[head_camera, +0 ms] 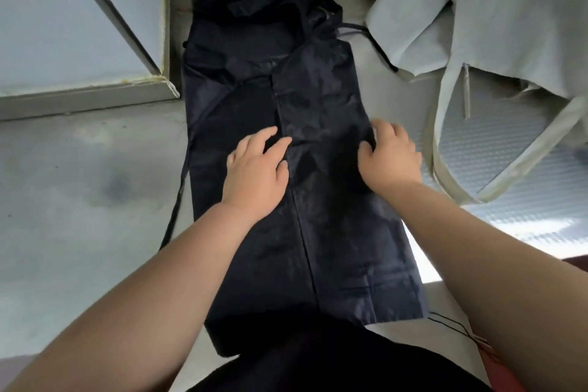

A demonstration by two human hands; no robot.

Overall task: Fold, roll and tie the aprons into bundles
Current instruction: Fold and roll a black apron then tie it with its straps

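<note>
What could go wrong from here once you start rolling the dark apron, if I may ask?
1. The dark apron is folded lengthwise, and only the left hand and right hand keep the flaps flat, so they may spring open when released.
2. Its left strap trails loose on the grey surface and could get rolled inside.
3. Its other strap runs under the pale apron, so rolling might drag that along.

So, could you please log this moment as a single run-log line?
dark apron: folded lengthwise, not rolled | left hand: flat on it | right hand: on right edge
</note>
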